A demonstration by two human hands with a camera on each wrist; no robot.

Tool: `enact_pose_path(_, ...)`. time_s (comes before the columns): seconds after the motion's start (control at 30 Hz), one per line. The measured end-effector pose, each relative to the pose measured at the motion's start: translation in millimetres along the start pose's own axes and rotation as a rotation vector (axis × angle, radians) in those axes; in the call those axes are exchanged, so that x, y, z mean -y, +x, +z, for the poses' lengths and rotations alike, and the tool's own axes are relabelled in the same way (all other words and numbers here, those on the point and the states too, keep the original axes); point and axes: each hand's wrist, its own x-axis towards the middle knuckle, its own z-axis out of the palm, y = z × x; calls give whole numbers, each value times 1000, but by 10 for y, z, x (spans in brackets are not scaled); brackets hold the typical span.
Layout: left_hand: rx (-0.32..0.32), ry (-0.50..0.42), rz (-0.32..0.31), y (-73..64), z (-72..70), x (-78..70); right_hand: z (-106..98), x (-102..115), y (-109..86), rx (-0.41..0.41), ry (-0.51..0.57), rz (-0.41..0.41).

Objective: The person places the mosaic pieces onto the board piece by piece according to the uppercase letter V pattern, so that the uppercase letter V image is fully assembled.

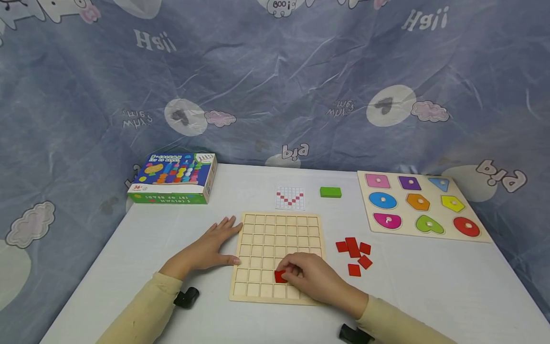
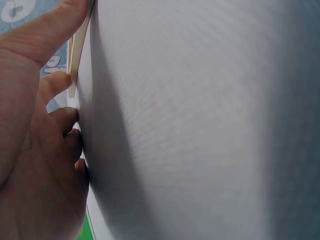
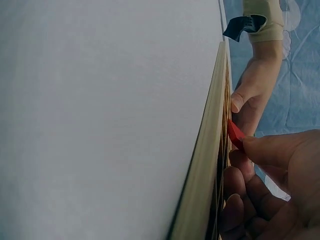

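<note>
On the near middle of a white-covered bench [image 1: 266, 327], a square pale-wood board [image 1: 259, 251] lies flat, its face cut into a grid of shallow cells.

Right hand [image 1: 315, 277]: grasping a small flat red square tile [image 1: 279, 277], pinched at its near right side between thumb and fingers. Tile is over the board's nearer part, second row up from the near edge. Right wrist view shows it tilted, its lower edge down at the grid; cannot tell whether it sits in a cell.

Left hand [image 1: 210, 248]: grasping nothing, fingers spread; thumb and index finger touch the board's left edge, other fingertips down on the bench cloth.

Just right of the board: loose red tiles [image 1: 354, 270] in a scatter, one patch longer than the rest.

Beyond the board's far edge: small white gridded card [image 1: 290, 198] with red squares set in a V; right of that, a green rectangular block [image 1: 330, 192].

Far right: pale wooden puzzle board [image 1: 408, 227] bearing nine coloured shapes in three rows.

Far left: blue-and-green printed cardboard box [image 1: 172, 179], lying flat.

Behind everything: blue-grey printed cloth [image 1: 279, 95], creased.
</note>
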Motion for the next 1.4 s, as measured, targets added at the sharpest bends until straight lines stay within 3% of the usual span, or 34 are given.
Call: enact_pose_path(1.4, -4, -3, 7, -16, -15, -29, 22, 43, 11, 43, -121, -8)
